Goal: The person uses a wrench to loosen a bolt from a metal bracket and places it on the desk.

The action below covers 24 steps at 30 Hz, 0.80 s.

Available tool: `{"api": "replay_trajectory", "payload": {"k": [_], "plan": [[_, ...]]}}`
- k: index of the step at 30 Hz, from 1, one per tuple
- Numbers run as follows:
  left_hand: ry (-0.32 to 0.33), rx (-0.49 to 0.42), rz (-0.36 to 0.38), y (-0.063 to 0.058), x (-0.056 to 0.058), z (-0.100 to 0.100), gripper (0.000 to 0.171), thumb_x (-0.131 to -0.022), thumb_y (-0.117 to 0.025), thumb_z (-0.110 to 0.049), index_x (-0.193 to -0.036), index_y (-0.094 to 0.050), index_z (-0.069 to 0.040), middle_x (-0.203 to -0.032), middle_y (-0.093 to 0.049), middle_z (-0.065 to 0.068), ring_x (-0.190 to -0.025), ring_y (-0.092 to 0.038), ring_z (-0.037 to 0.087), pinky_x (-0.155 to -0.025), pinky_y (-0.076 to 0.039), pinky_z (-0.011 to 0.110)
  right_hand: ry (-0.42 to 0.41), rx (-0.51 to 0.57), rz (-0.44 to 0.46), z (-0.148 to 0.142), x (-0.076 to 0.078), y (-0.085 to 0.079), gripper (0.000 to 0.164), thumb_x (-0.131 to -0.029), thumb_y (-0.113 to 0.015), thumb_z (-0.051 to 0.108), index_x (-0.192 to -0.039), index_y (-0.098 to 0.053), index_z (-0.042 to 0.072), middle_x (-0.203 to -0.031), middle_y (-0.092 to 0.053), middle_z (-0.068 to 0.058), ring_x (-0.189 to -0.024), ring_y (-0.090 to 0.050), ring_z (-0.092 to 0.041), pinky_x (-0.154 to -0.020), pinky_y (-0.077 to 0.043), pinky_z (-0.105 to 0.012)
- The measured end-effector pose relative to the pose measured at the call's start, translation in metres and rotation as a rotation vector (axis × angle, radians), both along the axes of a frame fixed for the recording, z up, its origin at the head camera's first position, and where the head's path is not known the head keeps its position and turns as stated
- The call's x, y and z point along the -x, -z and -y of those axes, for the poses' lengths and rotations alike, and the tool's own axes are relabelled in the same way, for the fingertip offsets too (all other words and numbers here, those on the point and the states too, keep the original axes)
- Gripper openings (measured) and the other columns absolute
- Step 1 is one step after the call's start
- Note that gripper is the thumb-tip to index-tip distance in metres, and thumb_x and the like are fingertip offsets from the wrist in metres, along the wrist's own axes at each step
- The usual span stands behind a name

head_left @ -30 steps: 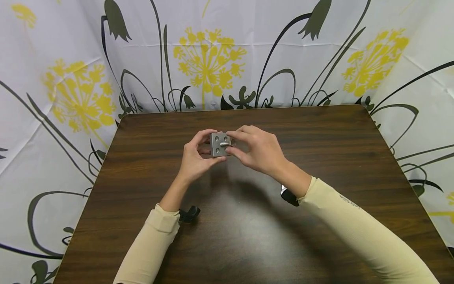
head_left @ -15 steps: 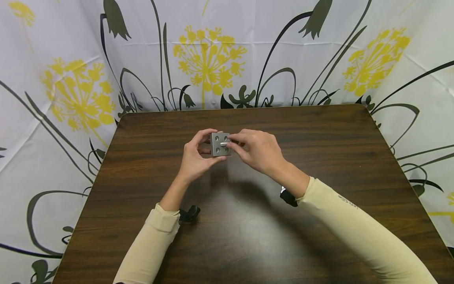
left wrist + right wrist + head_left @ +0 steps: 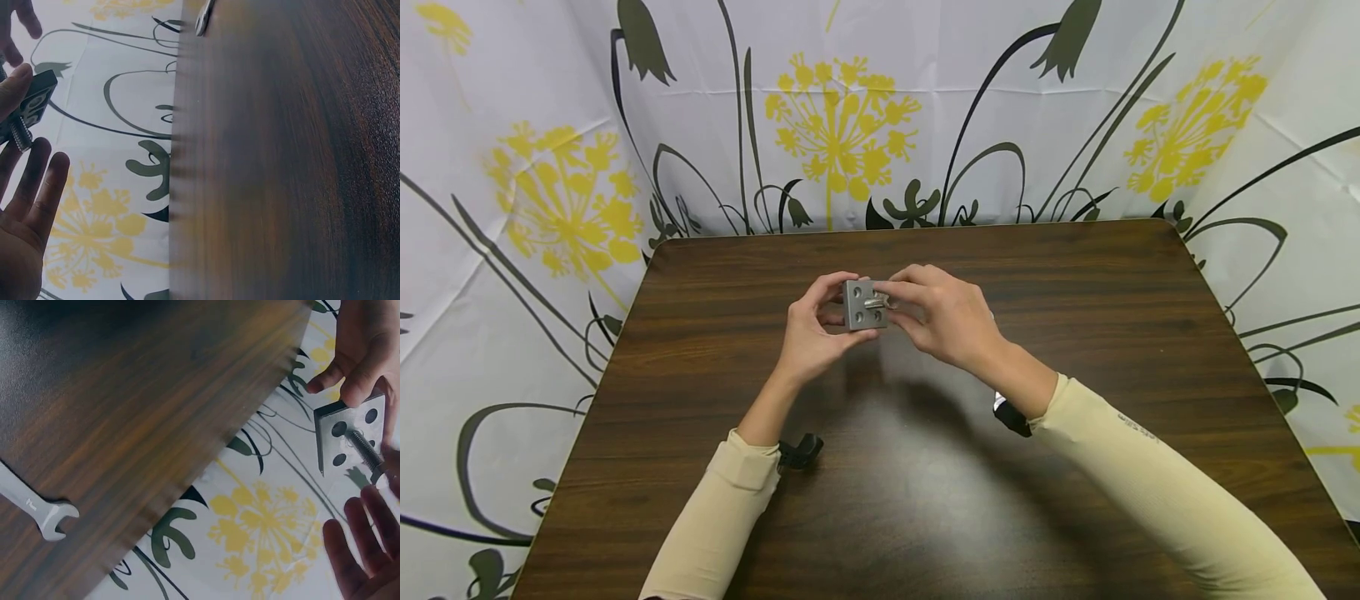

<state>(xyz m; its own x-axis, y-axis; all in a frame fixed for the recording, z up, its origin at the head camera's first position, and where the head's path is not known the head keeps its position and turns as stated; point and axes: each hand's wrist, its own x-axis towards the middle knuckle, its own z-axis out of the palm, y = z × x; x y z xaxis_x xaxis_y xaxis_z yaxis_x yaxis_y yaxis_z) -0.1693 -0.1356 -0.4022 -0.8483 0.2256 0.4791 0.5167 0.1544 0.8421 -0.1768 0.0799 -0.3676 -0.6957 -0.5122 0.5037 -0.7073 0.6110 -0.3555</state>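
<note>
A square grey metal block (image 3: pixel 859 305) with round holes near its corners is gripped at its edges by my left hand (image 3: pixel 820 321), held above the table. From the middle of its face a metal bolt (image 3: pixel 874 303) sticks out toward the right. My right hand (image 3: pixel 943 317) has its index finger and thumb around the bolt's outer end. The right wrist view shows the bolt's thread (image 3: pixel 362 447) between the block and a wider end at the right fingertips. In the left wrist view a threaded piece (image 3: pixel 21 134) stands out from the dark block (image 3: pixel 40 94).
On the dark wood table (image 3: pixel 737 333) lies an open-ended wrench (image 3: pixel 47 512), seen in the right wrist view. A patterned cloth (image 3: pixel 842 108) hangs behind the table's far edge. Black wrist-camera mounts (image 3: pixel 801 452) stick out near both wrists.
The right index finger and thumb shift along and around the bolt: closer on it half a second ago, now with the index finger over its top. The left hand and block stay nearly still.
</note>
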Motion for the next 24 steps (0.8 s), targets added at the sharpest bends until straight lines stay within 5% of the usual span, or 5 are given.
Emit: {"api": "replay_trajectory", "payload": {"k": [7,13,19,24], "plan": [[0.003,0.006,-0.008,-0.0003,-0.0001,0.0001,0.070,-0.063,-0.086,0.013,-0.125,-0.054,0.008,-0.123,-0.064,0.021,-0.102,-0.064,0.028,-0.069,-0.059,0.045,0.061,0.006,0.027,0.0015,-0.0002,-0.0004,0.024,-0.093,-0.069,0.033,-0.108,-0.076,0.015,-0.088,-0.070,0.007,-0.067,-0.060,-0.009,-0.050,-0.045,-0.027],[0.002,-0.006,-0.005,0.0004,0.0003,0.0010,0.070,-0.062,-0.086,0.014,-0.124,-0.054,0.007,-0.123,-0.064,0.020,-0.102,-0.064,0.027,-0.069,-0.059,0.046,0.010,-0.005,0.002,0.0009,0.0001,0.0005,0.031,-0.087,-0.076,0.027,-0.116,-0.073,0.017,-0.103,-0.067,0.006,-0.079,-0.060,-0.010,-0.055,-0.049,-0.029],[-0.001,0.008,-0.005,-0.0004,0.0005,0.0008,0.070,-0.063,-0.086,0.013,-0.125,-0.054,0.008,-0.123,-0.064,0.021,-0.102,-0.065,0.027,-0.069,-0.058,0.049,0.070,0.021,0.021,0.0021,-0.0007,0.0005,0.026,-0.092,-0.069,0.035,-0.108,-0.076,0.015,-0.089,-0.070,0.006,-0.066,-0.059,-0.008,-0.049,-0.045,-0.028],[-0.006,0.015,0.000,-0.0005,-0.0006,0.0009,0.070,-0.063,-0.086,0.013,-0.125,-0.054,0.008,-0.123,-0.064,0.020,-0.103,-0.064,0.028,-0.069,-0.058,0.048,0.027,-0.013,0.037,0.0008,-0.0002,0.0002,0.031,-0.087,-0.077,0.026,-0.117,-0.073,0.017,-0.102,-0.068,0.006,-0.076,-0.059,-0.010,-0.056,-0.049,-0.029]]}}
